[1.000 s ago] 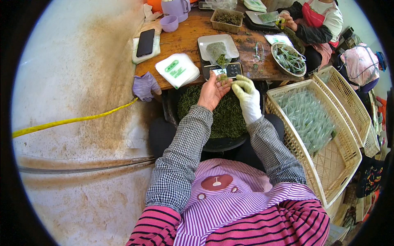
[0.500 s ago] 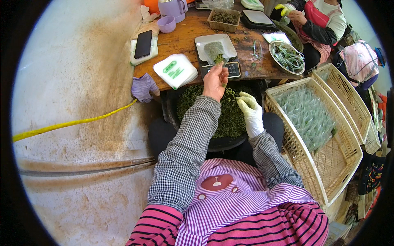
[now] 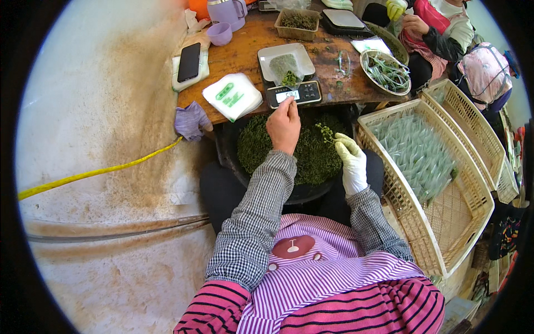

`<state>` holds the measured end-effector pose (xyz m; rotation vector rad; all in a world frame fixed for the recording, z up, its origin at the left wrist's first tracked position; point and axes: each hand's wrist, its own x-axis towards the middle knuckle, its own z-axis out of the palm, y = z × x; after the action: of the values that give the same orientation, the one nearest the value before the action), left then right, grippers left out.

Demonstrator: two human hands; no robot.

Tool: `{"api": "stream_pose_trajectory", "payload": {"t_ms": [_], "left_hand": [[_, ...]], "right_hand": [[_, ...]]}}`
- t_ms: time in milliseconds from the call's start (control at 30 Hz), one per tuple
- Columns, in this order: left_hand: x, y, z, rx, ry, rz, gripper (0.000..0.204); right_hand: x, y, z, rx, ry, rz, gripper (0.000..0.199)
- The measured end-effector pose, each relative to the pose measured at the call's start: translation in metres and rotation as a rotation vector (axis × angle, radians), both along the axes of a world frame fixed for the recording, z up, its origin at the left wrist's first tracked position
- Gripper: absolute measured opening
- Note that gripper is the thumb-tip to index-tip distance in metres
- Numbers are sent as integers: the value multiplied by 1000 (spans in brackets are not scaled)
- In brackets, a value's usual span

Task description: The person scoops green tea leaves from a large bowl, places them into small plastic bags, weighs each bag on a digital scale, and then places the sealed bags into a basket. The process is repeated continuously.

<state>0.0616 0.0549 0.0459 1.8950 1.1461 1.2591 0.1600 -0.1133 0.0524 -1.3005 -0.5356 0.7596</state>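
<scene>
My bare left hand (image 3: pixel 284 128) is over the near edge of the digital scale (image 3: pixel 309 92), its fingertips pinched together by the display. Whatever they hold, if anything, is hidden. On the scale's white tray (image 3: pixel 268 54) lies a clear plastic bag (image 3: pixel 282 64) of dried green herb, with fresher green bits at its mouth, just beyond my fingers. My right hand (image 3: pixel 351 166), in a white glove, is closed on a small green sprig (image 3: pixel 324 132). Below both hands, a dark tub (image 3: pixel 303 195) full of green herb (image 3: pixel 317 161) sits between my knees.
A stack of printed bags (image 3: pixel 232 97) and a phone (image 3: pixel 189 61) lie left of the scale. At right stands a cream crate (image 3: pixel 425 239) of filled bags (image 3: pixel 414 156). A bowl of green ties (image 3: pixel 385 72) and a herb box (image 3: pixel 297 25) are farther off. A co-worker (image 3: pixel 439 28) sits far right.
My left hand has drawn back from the bag's mouth toward me, leaving green bits there. My right hand, still holding the sprig, has moved slightly right and down.
</scene>
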Motion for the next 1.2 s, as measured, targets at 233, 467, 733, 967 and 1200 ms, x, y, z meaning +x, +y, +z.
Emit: {"api": "stream_pose_trajectory", "payload": {"t_ms": [233, 467, 733, 967, 1200], "left_hand": [[-51, -63, 10, -61, -25, -398, 46], [-67, -81, -11, -45, 249, -485, 20], [-74, -80, -10, -106, 328, -441, 17], [-81, -39, -26, -194, 564, -451, 55], [-46, 23, 26, -1061, -429, -445, 42]], "right_hand": [[-12, -2, -4, -116, -170, 224, 15], [-20, 5, 2, -207, -1026, 182, 18], [-22, 12, -5, -211, -1090, 238, 19], [-9, 54, -1, -162, -1148, 91, 31], [-15, 135, 34, -68, -1343, -207, 31]]}}
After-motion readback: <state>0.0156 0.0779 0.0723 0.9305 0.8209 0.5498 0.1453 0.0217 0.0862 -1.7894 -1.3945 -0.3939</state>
